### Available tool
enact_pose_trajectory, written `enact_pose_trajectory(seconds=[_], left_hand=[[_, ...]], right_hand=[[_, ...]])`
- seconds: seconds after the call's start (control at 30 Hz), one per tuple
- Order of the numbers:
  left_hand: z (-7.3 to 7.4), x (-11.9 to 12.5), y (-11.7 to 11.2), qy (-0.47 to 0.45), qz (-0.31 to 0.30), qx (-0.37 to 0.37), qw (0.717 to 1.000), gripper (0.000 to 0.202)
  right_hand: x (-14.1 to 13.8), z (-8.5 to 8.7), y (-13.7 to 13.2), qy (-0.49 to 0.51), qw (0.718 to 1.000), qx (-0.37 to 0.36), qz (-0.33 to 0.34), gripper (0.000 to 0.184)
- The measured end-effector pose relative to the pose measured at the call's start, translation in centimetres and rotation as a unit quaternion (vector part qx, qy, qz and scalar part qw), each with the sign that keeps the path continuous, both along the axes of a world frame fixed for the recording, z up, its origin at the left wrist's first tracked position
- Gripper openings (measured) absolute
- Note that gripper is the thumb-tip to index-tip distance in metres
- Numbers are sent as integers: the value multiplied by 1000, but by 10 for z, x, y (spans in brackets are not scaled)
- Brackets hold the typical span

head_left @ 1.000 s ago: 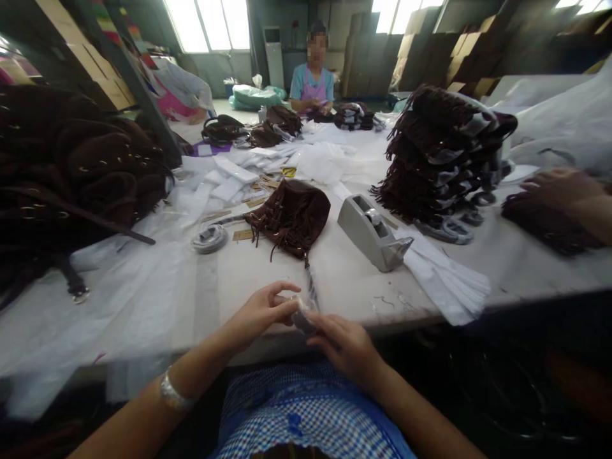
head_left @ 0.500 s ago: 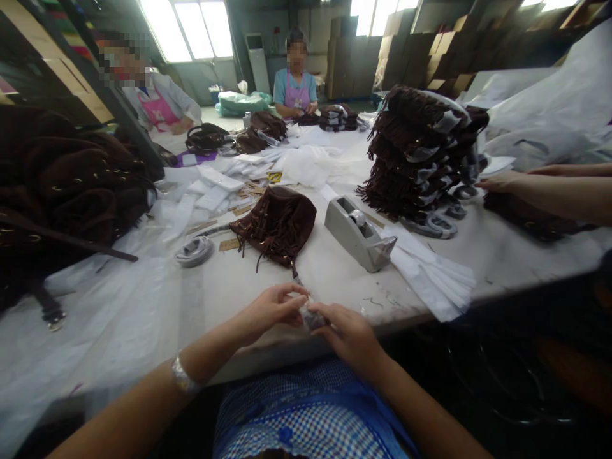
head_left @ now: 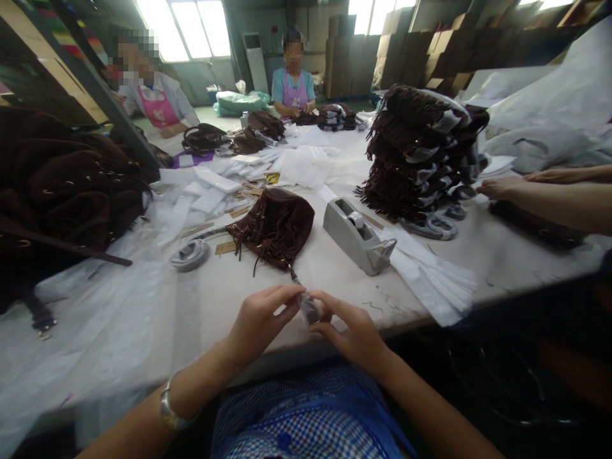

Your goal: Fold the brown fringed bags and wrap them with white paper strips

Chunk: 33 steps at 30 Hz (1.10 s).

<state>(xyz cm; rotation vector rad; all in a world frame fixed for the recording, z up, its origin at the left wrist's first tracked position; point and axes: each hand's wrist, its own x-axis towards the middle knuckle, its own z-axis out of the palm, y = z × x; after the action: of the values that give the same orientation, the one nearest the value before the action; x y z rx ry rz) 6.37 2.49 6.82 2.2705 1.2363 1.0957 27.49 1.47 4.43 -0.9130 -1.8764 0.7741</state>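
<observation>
Strap, bundled small, is at the near side of the brown bag, its long axis pointing slantwise to the bag's near corner. The right hand holds it between thumb and fingers. The left hand meets it from the opposite side, equally near; whether those fingertips pinch or only touch it, I cannot tell.

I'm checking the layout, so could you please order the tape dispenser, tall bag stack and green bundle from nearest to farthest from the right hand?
From the right hand:
1. Tape dispenser, just beyond it.
2. Tall bag stack, farther, to the right.
3. Green bundle, far background, left.
</observation>
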Motion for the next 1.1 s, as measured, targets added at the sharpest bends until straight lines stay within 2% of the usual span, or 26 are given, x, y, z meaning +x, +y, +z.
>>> enact_pose_trajectory(seconds=[0.13,0.3,0.4,0.63,0.83,0.97,1.1], left_hand=[[6,0,0,-117,54,-173,976,18],[8,1,3,-244,71,-284,925,23],[8,0,4,-283,80,-321,900,27],[3,-6,3,-345,100,-345,867,30],[2,-8,4,-397,66,-453,795,30],[2,-11,5,-415,69,-518,745,30],[1,-12,3,-435,63,-544,715,32]], right_hand=[[-7,-2,-2,10,998,-4,-63,46],[-17,-3,3,46,995,-7,-83,19],[-21,-1,8,54,997,6,-53,9],[-28,1,15,8,998,64,-14,8],[-31,-5,24,-12,988,150,-41,8],[-29,-3,33,-19,980,200,-1,21],[-25,-1,45,-27,970,237,47,25]])
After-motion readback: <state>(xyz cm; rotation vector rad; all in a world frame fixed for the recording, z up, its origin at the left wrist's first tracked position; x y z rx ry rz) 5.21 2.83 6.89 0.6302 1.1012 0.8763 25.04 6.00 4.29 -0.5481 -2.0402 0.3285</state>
